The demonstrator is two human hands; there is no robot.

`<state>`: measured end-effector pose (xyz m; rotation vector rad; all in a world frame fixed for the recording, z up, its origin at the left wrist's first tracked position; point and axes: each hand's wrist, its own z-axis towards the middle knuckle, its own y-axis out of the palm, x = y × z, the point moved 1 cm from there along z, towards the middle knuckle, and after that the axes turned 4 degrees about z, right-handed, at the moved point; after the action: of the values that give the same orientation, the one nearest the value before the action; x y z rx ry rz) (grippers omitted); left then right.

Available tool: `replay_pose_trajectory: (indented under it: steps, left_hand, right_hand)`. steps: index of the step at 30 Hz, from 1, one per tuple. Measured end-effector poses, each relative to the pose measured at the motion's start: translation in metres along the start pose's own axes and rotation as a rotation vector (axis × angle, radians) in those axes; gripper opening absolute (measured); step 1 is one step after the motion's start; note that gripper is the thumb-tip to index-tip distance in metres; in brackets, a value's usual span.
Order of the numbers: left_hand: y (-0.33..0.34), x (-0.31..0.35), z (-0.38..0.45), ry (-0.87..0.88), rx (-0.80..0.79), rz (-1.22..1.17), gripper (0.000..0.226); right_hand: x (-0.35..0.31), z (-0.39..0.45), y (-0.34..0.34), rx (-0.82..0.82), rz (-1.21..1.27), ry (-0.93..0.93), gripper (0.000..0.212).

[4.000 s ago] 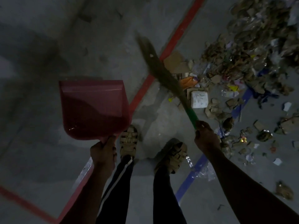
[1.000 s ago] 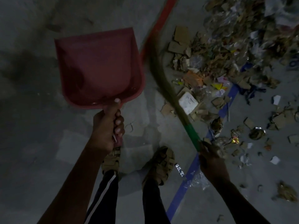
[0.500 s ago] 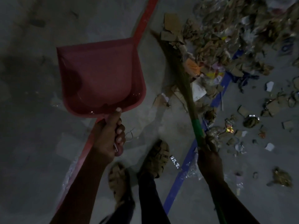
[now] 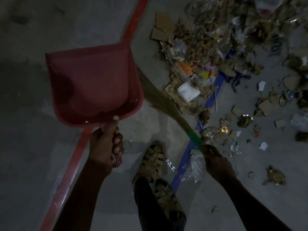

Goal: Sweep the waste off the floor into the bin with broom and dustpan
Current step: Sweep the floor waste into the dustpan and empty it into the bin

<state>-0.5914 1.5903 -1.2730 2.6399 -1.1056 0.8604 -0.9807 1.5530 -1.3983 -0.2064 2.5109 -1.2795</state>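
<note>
A red dustpan (image 4: 93, 84) hangs above the floor at centre left, empty inside. My left hand (image 4: 105, 145) grips its handle, thumb pressed against the pan's back edge. A grass broom (image 4: 160, 100) with a green handle band (image 4: 195, 139) slants from lower right up to the left, its bristle tip partly behind the dustpan. My right hand (image 4: 215, 160) holds the handle just below the green band. A wide heap of waste (image 4: 216, 47), cardboard scraps, wrappers and plastic, covers the floor at upper right. A white block (image 4: 188, 91) lies at the heap's near edge beside the bristles.
The grey concrete floor carries a red tape line (image 4: 133, 22) running diagonally and a blue tape line (image 4: 188, 157) under the waste. My sandalled feet (image 4: 153, 159) stand between the hands. Loose scraps (image 4: 275, 177) lie scattered at right. No bin is in view.
The broom's bristles have swung left from the edge of the waste toward the dustpan. The dustpan has dropped slightly in view and my feet have shifted.
</note>
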Motion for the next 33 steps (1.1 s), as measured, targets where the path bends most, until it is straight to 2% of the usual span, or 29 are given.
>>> replay_pose_trajectory:
  steps: [5, 10, 14, 20, 23, 27, 33]
  left_hand:
    - [0.015, -0.008, -0.028, -0.029, 0.018, 0.029, 0.044]
    - [0.037, -0.024, -0.066, -0.002, 0.007, 0.019, 0.044]
    - [0.063, -0.035, -0.09, 0.021, -0.002, -0.026, 0.04]
    - [0.098, -0.039, -0.11, 0.025, -0.035, -0.012, 0.04]
    - [0.109, -0.03, -0.106, 0.03, -0.046, -0.01, 0.04]
    - [0.126, -0.01, -0.084, 0.06, -0.014, -0.013, 0.04]
    - [0.16, 0.022, -0.045, 0.035, 0.051, -0.025, 0.042]
  right_hand:
    - [0.044, 0.035, -0.055, 0.126, -0.045, 0.165, 0.045]
    - [0.051, 0.058, -0.111, 0.226, 0.117, 0.335, 0.041]
    - [0.05, 0.037, -0.132, 0.289, 0.182, 0.24, 0.041]
    - [0.058, -0.016, -0.116, 0.31, 0.302, 0.056, 0.045]
    - [0.063, -0.016, -0.11, 0.296, 0.328, -0.02, 0.053]
    - [0.053, 0.028, -0.126, 0.327, 0.408, -0.068, 0.046]
    - [0.013, 0.128, -0.16, 0.288, 0.539, -0.113, 0.05]
